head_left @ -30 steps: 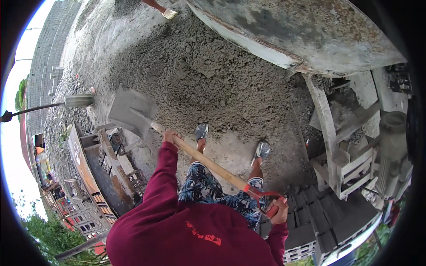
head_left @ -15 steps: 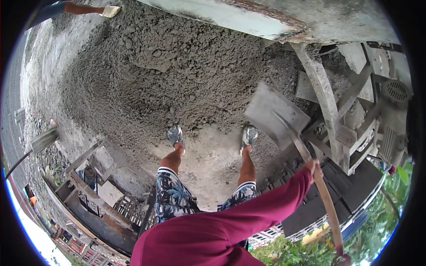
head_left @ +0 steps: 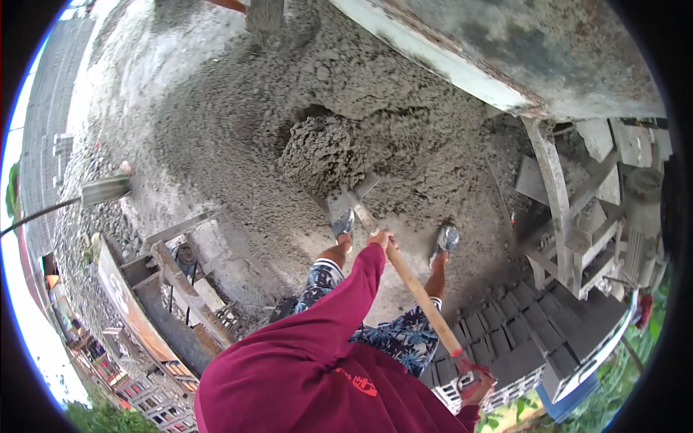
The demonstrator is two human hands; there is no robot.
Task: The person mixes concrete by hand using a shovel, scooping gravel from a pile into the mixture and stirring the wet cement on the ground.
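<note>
A shovel (head_left: 420, 294) with a wooden shaft and a red handle slants across my front. My left hand (head_left: 382, 239) is wrapped round the shaft just above the blade. At the lower right, my right hand (head_left: 478, 387) is closed on the red grip at the shaft's end. A lump of wet grey concrete mix (head_left: 321, 154) sits on the blade, hiding most of it; only the blade's rear part (head_left: 341, 205) shows between my feet and the mix. Around and beyond it spreads the larger heap of mix (head_left: 216, 137).
A rusty pale metal edge (head_left: 447, 61) overhangs at the upper right, with a support leg (head_left: 548, 180) below. Dark stacked blocks (head_left: 512, 321) stand at right. A metal-and-wood frame (head_left: 177, 278) stands at left. Near the top, a grey flat blade (head_left: 266, 18) shows beside another person's limb.
The shovel has swung left from beside the metal leg into the heap, and its blade now carries mix. Both hands moved left with it. A grey blade has appeared at the top.
</note>
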